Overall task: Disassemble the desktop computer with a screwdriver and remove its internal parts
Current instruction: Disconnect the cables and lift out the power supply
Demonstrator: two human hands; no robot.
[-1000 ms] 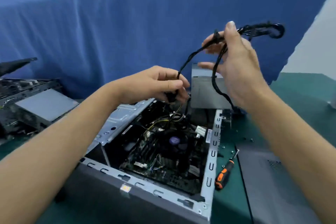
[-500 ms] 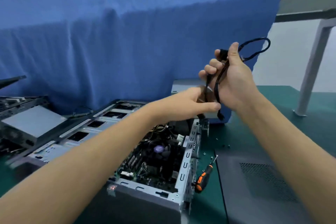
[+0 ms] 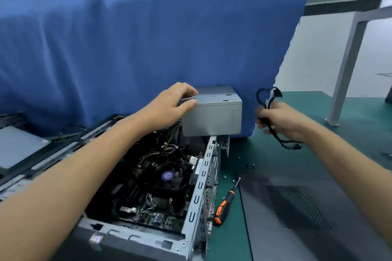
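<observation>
Head view, left to right. Grey flat unit (image 3: 19,150) lies at the left edge of the green table (image 3: 286,150), part out of frame. Desktop case (image 3: 198,195) lies on its side, open face up, towards the table's near edge; motherboard and round CPU fan (image 3: 167,176) are exposed inside, with loose black and yellow wires above the fan. Left hand (image 3: 176,101) reaches over the case and grips the top left edge of the grey power supply (image 3: 216,116), fingers over the top, thumb on the near face. The supply sits at the far end of the case, against the blue cloth (image 3: 148,38) hung behind. Orange-and-black screwdriver (image 3: 223,205) lies on the table just beside the case's right wall, tip pointing away. Several small screws (image 3: 250,165) are scattered beyond it. Dark side panel (image 3: 307,207) with a perforated vent lies flat at the near right. Right hand (image 3: 280,121) is raised above the table right of the supply, clenched round a black cable bundle (image 3: 271,96); one loop stands above the fist, a tail hangs below. Image blurred there. Grey frame leg (image 3: 347,65) stands at the far right.
</observation>
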